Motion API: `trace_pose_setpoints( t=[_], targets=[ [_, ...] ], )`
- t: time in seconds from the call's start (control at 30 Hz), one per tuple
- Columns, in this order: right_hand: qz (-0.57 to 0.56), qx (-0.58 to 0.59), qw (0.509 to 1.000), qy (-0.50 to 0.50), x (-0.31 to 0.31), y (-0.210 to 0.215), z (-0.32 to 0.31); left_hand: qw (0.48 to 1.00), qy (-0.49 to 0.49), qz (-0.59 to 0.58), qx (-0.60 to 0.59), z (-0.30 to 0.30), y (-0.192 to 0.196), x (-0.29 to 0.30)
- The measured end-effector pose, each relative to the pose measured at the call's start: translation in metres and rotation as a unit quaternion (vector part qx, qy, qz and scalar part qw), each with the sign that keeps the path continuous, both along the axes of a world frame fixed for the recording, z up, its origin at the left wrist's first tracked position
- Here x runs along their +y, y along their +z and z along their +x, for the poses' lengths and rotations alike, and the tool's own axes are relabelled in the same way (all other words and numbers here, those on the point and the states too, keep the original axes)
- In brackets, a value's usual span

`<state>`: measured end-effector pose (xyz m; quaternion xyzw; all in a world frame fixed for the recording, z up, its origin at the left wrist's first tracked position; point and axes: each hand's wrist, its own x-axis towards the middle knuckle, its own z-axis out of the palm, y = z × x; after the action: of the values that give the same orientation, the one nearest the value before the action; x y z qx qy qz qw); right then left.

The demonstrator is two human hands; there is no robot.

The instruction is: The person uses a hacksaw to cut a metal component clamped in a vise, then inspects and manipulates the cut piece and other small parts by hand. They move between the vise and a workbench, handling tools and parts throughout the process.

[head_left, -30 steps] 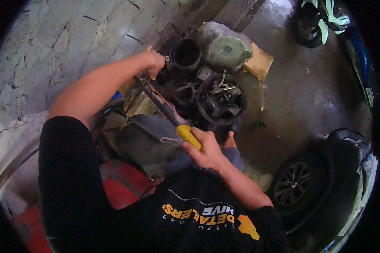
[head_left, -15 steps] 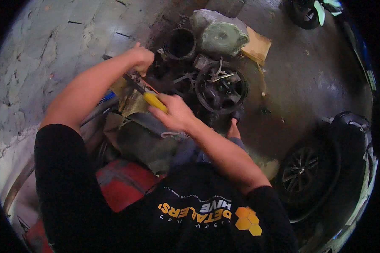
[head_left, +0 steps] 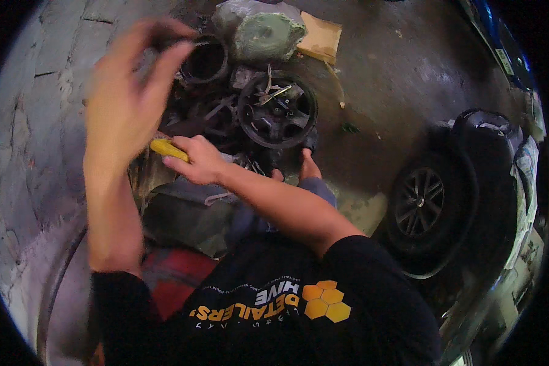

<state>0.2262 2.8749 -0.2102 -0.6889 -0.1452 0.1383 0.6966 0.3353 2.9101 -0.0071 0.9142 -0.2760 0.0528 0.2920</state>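
My right hand (head_left: 200, 160) is closed around the yellow handle (head_left: 168, 149) of what looks like a hacksaw. The rest of the saw is mostly hidden behind my left hand (head_left: 123, 100). That hand is raised at the left, close to the camera and blurred, its thumb and fingers apart with nothing visible between them. Beyond my hands, a black wheel rim (head_left: 247, 125) lies flat on the floor, with light metal tools (head_left: 276, 94) on it. Dark metal parts (head_left: 216, 113) lie to the left of the rim, partly in shadow.
A dark round container (head_left: 224, 66) stands behind the metal parts. Beside it are a plastic-wrapped bundle (head_left: 268, 36) and a cardboard piece (head_left: 321, 38). A vehicle wheel (head_left: 418, 195) stands at the right. My foot (head_left: 308, 163) is near the rim; something red (head_left: 183, 268) is at lower left.
My left hand has come away from the saw's far end and lifted toward the camera, its fingers spreading. My right hand keeps hold of the yellow handle. The whole view has shifted.
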Motion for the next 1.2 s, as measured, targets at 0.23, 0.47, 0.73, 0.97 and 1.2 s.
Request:
trace_pose_setpoints(
  t=[0.23, 0.47, 0.73, 0.97, 1.2],
  targets=[
    [-0.169, 0.015, 0.98, 0.104, -0.166, -0.071, -0.074, 0.945, 0.172, -0.243, 0.138, -0.115, -0.066, 0.044],
    [-0.463, -0.001, 0.884, 0.066, -0.238, -0.223, -0.129, 0.911, 0.161, -0.019, 0.379, -0.209, -0.243, 0.044],
    [-0.534, -0.015, 0.836, 0.123, -0.166, -0.379, -0.129, 0.817, 0.235, -0.014, 0.526, -0.289, -0.322, 0.048],
    [-0.563, -0.055, 0.809, 0.16, -0.14, -0.464, -0.139, 0.742, 0.295, -0.012, 0.602, -0.318, -0.348, 0.036],
    [-0.565, 0.012, 0.808, 0.166, -0.151, -0.491, -0.137, 0.752, 0.309, -0.088, 0.575, -0.329, -0.376, 0.03]
  ],
)
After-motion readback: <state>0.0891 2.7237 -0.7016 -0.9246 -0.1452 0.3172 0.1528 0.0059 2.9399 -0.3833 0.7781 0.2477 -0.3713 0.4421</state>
